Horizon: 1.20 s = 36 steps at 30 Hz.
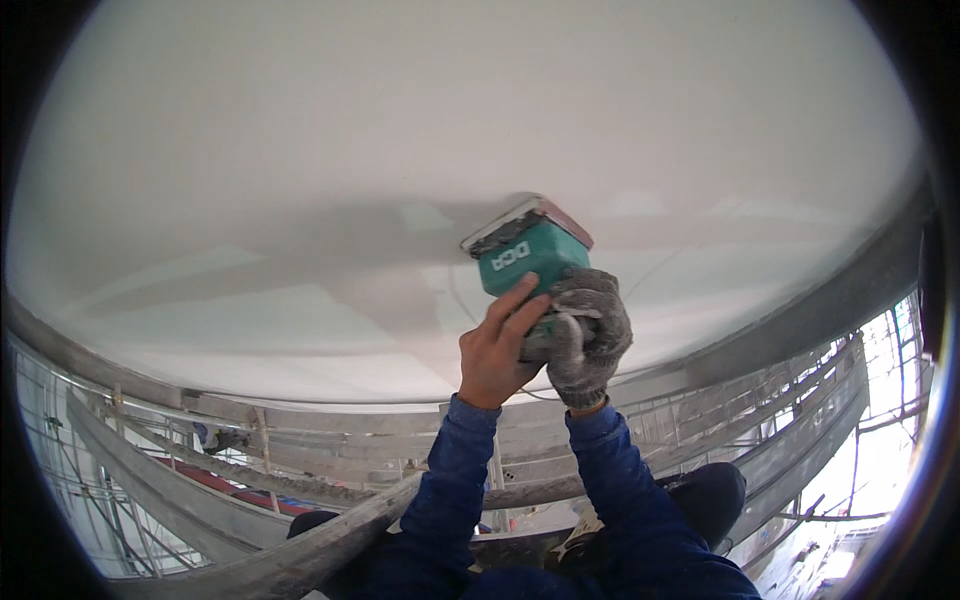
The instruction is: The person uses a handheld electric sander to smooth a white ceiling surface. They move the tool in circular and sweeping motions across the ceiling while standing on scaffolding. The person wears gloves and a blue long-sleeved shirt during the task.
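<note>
You hold both arms raised, in blue sleeves, toward the white surface [300, 200] above you. Your left hand [497, 350] is bare and its fingers are closed around the lower part of the green sander [528, 258], with the index finger stretched along its side. Your right hand [590, 335] wears a grey glove and is wrapped tightly around the back of the same tool. The sander is tilted, and its flat pad presses against the white surface. Below, grey metal beams [250, 560] and scaffolding [800, 420] are visible.
</note>
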### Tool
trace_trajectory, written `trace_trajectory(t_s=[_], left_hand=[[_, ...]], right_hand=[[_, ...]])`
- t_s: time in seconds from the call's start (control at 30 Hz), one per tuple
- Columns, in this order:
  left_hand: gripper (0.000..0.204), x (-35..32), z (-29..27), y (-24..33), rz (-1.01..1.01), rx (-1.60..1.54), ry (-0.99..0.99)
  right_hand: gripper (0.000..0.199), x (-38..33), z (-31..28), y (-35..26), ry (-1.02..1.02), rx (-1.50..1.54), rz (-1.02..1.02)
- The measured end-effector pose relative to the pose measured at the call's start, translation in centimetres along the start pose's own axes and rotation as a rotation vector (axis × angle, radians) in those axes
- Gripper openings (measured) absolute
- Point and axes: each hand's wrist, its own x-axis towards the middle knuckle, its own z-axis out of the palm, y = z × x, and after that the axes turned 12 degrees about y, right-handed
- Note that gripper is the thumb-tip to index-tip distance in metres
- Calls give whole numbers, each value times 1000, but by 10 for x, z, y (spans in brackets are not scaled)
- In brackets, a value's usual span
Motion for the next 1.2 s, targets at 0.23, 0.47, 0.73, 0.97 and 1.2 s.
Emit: trace_trajectory(t_s=[0.23,0.47,0.73,0.97,1.2], left_hand=[[78,-19,7,-21,-39,-87,342],[79,0,1,1,-22,-14,135],[77,-11,3,-10,-25,-51,175],[74,10,-8,7,-7,-43,194],[56,-18,-48,-61,-378,-376,482]], right_hand=[[22,0,16,2,-204,-86,-161],[22,-1,2,3,-75,-56,-68],[24,-3,6,8,-84,-22,-106],[14,6,14,-10,-28,79,-84],[30,-39,91,-9,-216,90,-22]])
